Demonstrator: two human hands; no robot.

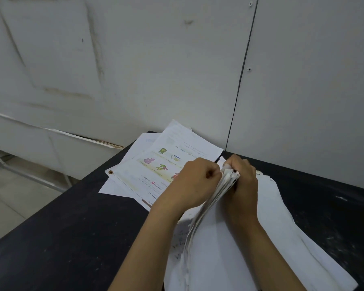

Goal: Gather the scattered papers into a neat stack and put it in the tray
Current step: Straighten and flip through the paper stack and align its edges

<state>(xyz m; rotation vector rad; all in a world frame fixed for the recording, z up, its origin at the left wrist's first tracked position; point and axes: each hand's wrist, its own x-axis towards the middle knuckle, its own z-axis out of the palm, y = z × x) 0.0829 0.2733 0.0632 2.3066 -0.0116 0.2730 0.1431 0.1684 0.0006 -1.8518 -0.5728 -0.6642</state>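
Two hands on one paper bundle

Both hands clamped on the far top corner of a thick paper stack [206, 208], lifted on edge above the black table [61, 227]. Left hand [194, 183] curled against the stack's left face, fingers folded in, thumb side pressed to the sheet edges. Right hand [243, 185] wrapped round the right face, fingertips pinching the same corner from the far side. Stack edges ragged, not squared; sheets fanned and slightly bent, lower end running toward the near edge of the view.

More white sheets [282, 217] flat on the table beneath and right of the held stack, overlapping, corners misaligned. Printed worksheet [153, 164] with coloured pictures flat on the table left of the hands, partly under the left hand, resting atop a few other loose pages [118, 187] near the table's far left corner. Small brown spot at one page corner.

White panelled wall [156, 70] behind the table, dark vertical seam right of centre. Pale floor [13, 196] at left. No tray in view.
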